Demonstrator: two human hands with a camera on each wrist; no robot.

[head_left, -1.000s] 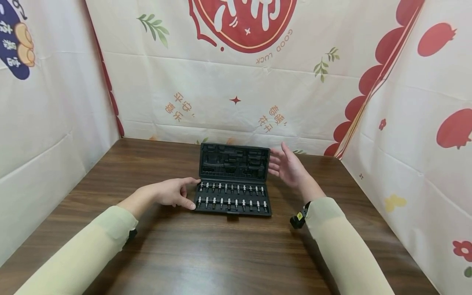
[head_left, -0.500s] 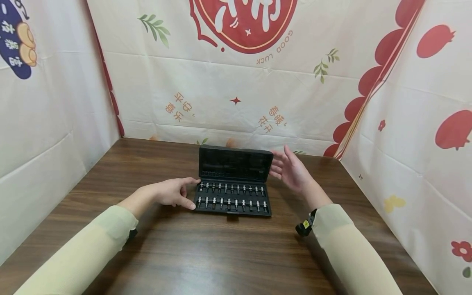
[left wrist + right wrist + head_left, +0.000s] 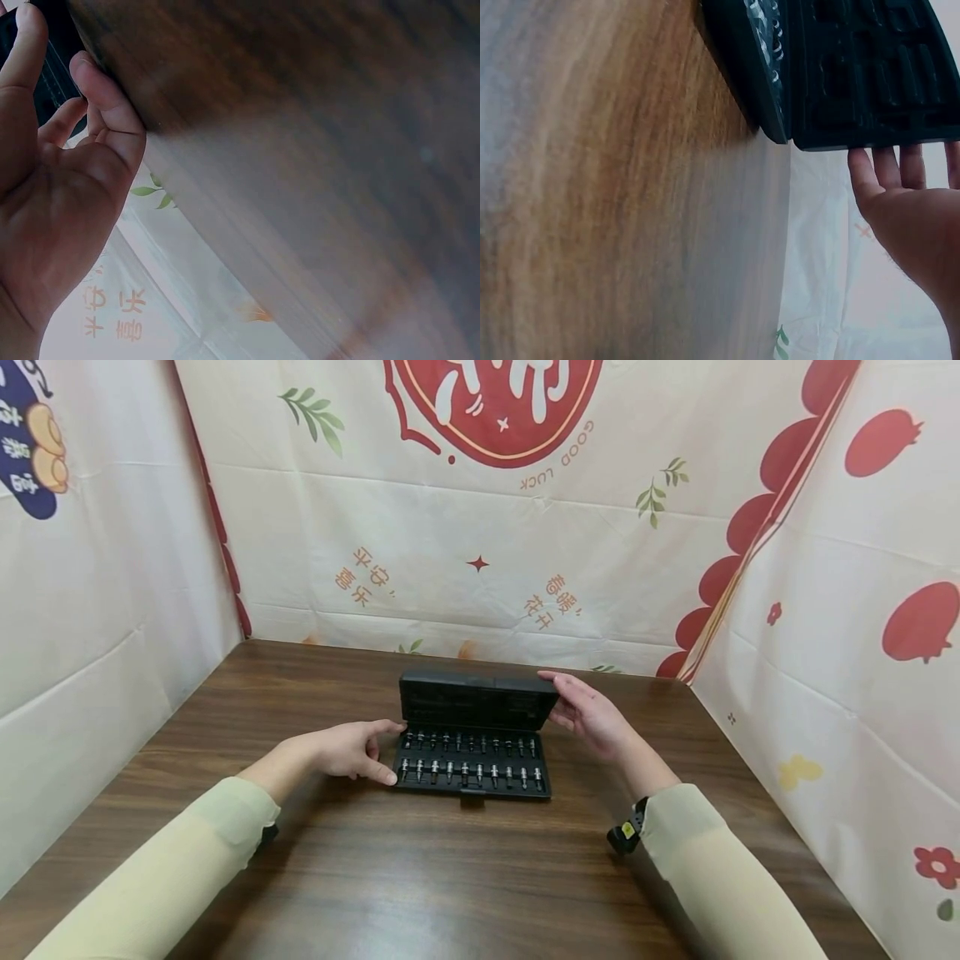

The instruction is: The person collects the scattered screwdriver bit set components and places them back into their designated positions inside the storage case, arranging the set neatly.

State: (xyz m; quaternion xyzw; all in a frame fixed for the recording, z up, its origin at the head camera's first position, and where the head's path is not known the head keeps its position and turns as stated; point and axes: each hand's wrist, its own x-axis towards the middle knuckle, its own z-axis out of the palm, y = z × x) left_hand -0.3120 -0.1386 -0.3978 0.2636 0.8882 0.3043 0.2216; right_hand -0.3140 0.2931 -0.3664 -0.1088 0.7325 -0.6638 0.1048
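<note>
A black bit-socket case lies on the table, its lid tilted up and leaning forward over the base. Two rows of silver-and-black bit sockets fill the base. At the case's left side, my left hand rests with thumb and index finger spread, tips at the front and rear corners. My right hand is at the lid's right end, fingers nearly straight. In the right wrist view, its fingertips touch the lid's edge, beside the moulded recesses. The lid's back is hidden from the head view.
The brown wood-grain table spreads out around the case. A printed cloth hangs behind the table, with further cloth walls at left and right. Black wrist cameras sit by both sleeves.
The lid has swung forward and down from nearly upright, with my right hand at its right end. My left hand and the base have stayed in place.
</note>
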